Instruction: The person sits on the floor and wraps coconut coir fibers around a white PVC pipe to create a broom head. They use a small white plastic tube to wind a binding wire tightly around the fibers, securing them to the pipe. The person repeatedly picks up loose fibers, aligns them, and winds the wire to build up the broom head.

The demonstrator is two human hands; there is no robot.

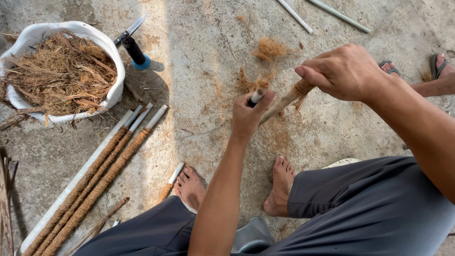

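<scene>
My left hand grips the near end of a thin white pipe that slants up to the right. My right hand is closed around the pipe's far part, where brown coconut fibre is wound on it. Loose tufts of fibre lie on the concrete floor just beyond the hands. My bare feet rest on the floor below, with grey trousers over my knees.
A white basin heaped with fibre stands at the upper left, with a knife and a dark spool beside it. Several fibre-wrapped pipes lie at the left. Bare white pipes lie at the top. Another person's sandalled feet are at the right.
</scene>
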